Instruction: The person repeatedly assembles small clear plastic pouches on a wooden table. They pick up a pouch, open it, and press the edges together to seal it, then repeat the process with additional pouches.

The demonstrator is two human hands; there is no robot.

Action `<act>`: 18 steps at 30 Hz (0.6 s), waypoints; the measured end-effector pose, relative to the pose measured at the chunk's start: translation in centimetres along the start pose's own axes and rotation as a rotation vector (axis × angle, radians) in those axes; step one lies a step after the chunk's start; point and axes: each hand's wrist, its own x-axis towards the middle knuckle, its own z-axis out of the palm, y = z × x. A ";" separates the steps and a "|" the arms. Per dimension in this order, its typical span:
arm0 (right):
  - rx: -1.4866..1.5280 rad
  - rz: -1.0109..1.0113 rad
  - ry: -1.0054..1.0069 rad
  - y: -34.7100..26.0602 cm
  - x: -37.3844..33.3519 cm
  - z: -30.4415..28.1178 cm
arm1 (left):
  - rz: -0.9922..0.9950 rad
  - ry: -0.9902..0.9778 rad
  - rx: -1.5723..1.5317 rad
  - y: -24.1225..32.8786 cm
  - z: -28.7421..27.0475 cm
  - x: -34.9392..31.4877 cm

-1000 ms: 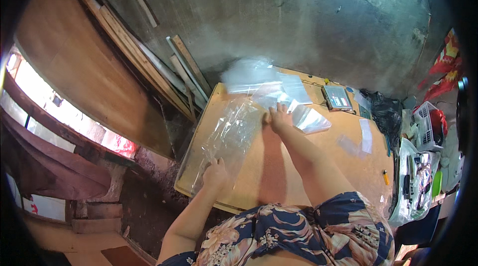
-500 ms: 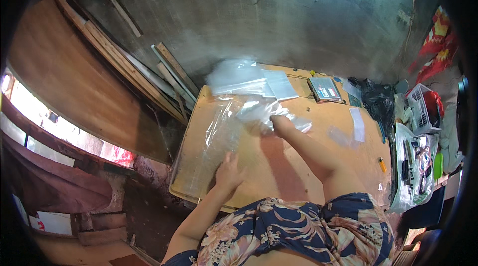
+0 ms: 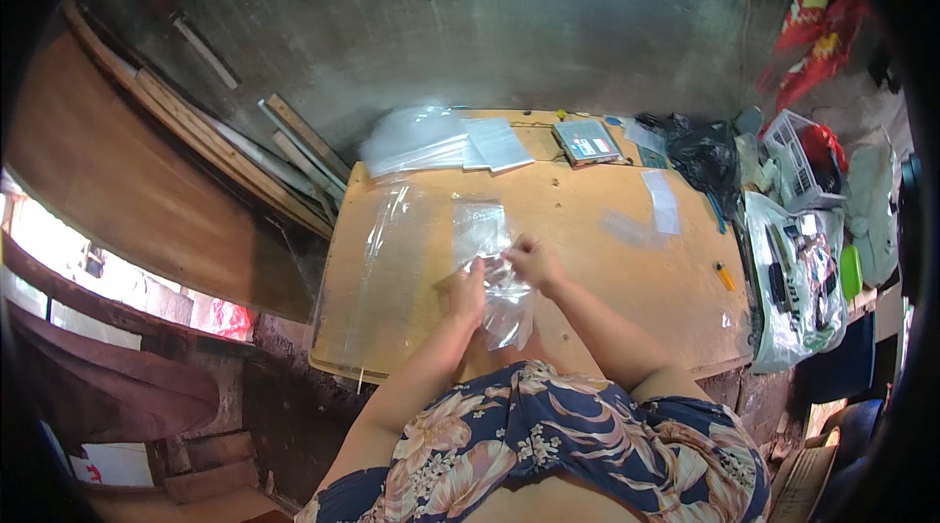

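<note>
Between my hands, close in front of my body, is a clear plastic bag [image 3: 509,317], crumpled and shiny where it bends. My left hand [image 3: 468,294] grips its left side, thumb uppermost. At the other side, my right hand [image 3: 537,264] is closed, pinching the film with curled fingers. The bag's flatter part [image 3: 480,221] stretches away from me over the table; its lower end hangs toward my lap. A wide clear plastic sheet [image 3: 390,239] lies flat on the table to the left of my hands.
The wooden table [image 3: 627,308] stands against a grey wall. Along its far edge lie stacked clear bags [image 3: 416,143] and a flat boxed pack [image 3: 586,143]. Rightward are a white paper strip [image 3: 661,202], an orange lighter [image 3: 725,276], a black bag [image 3: 703,156] and a white basket [image 3: 798,161].
My right hand has drawn the plastic bag from the table's far middle back toward me. My left hand has left the flat sheet and now grips the bag too. The view has shifted.
</note>
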 end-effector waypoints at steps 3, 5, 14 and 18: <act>0.309 0.039 0.468 0.0 0.7 -6.3 | -0.194 0.236 0.032 0.0 0.2 1.5; 0.267 -0.071 0.630 -0.4 -0.8 -12.1 | -0.070 0.295 0.245 0.6 -0.2 3.2; 0.594 -0.169 0.597 -1.6 -13.4 -22.8 | -0.022 0.269 0.362 -1.0 -0.2 14.0; 0.663 -0.137 0.621 -1.0 -15.2 -22.5 | 0.049 0.589 1.094 -3.2 4.8 9.9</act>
